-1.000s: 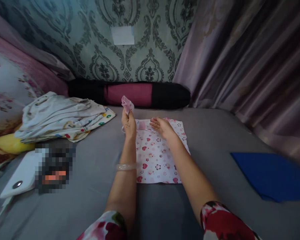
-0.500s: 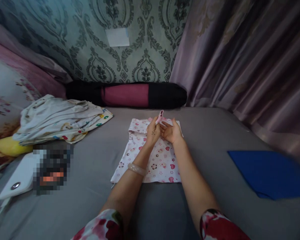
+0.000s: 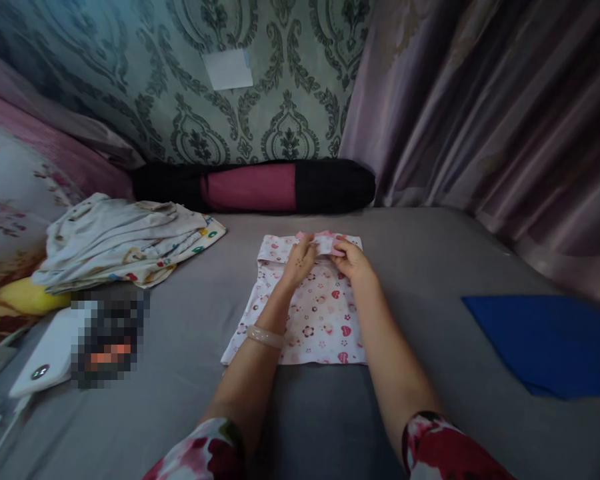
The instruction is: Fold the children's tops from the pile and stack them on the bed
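Note:
A small white garment (image 3: 310, 313) printed with red hearts and flowers lies flat on the grey bed sheet (image 3: 190, 360). At its far edge both hands meet on a pink strip of the garment (image 3: 325, 241). My left hand (image 3: 296, 261) pinches the strip's left part, and on that wrist sits a pale bangle. My right hand (image 3: 351, 260) presses and pinches the strip's right end. Both hands have their fingers closed on the cloth.
A pile of folded pale clothes (image 3: 120, 237) lies at the left. A black and pink bolster (image 3: 255, 187) runs along the patterned wall. A blue folded cloth (image 3: 545, 343) lies at the right by the curtain (image 3: 480, 113). A white device (image 3: 45, 357) sits at the near left.
My left hand, which held a pink piece up in the air, came down to the garment's far edge. Both hands now hold the pink strip flat there. The garment's left side lies unfolded.

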The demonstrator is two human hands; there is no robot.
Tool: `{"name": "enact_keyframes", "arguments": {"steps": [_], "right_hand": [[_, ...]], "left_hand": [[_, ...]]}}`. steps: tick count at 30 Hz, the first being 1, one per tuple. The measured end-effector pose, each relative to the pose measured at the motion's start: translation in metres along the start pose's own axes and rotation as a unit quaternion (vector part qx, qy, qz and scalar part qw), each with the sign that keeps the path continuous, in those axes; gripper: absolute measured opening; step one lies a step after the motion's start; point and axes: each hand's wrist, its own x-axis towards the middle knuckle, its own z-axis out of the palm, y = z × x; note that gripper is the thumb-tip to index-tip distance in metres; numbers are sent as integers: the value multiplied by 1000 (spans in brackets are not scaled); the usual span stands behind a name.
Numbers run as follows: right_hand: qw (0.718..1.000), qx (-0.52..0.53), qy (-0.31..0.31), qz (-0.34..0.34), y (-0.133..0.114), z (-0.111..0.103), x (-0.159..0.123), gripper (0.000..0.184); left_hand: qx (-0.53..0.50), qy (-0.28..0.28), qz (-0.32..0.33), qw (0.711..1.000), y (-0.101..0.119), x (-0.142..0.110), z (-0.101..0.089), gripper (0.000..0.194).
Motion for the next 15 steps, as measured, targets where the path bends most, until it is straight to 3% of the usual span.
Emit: {"name": "enact_keyframes", "arguments": {"steps": [4, 9, 15], "right_hand": [[999, 26, -3, -46, -9, -5, 6, 44], [994, -30, -11, -104, -13, -16, 13, 53], [947, -249, 44, -198, -7, -37, 28, 62]], "left_hand": [[132, 101, -57, 984, -18, 1, -35, 50], [280, 54, -107, 952, -43, -6, -56, 49], [262, 67, -78, 959, -61, -10, -53, 43]]}}
